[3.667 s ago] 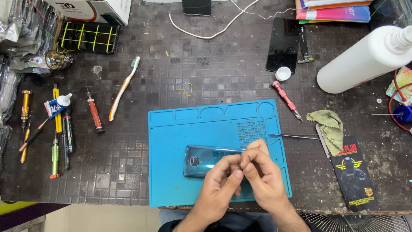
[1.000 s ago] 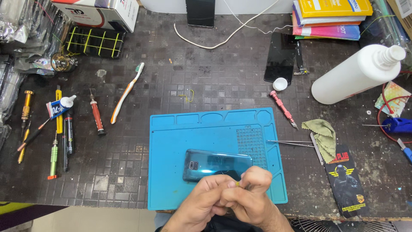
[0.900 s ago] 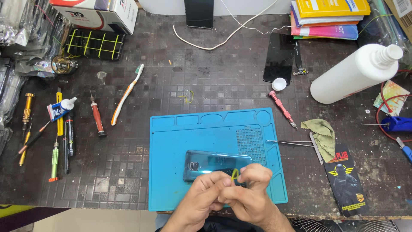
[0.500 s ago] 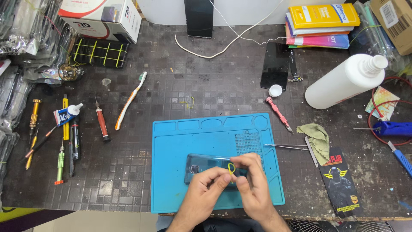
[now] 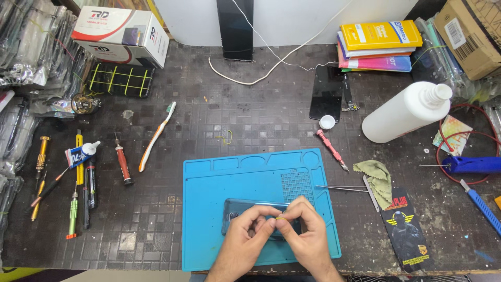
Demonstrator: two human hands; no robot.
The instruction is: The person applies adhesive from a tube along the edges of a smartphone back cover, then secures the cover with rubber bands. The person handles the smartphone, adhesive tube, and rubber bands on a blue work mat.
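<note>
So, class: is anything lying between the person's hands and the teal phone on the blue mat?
Nothing visible does. The left hand and the right hand are already over the teal phone on the blue mat, fingertips meeting above it. The tweezers lie off to the right.

White bottle (image 5: 407, 112) lying upper right; toothbrush (image 5: 156, 137) left of centre; screwdrivers (image 5: 78, 183) far left; books (image 5: 378, 46) stacked top right.
</note>
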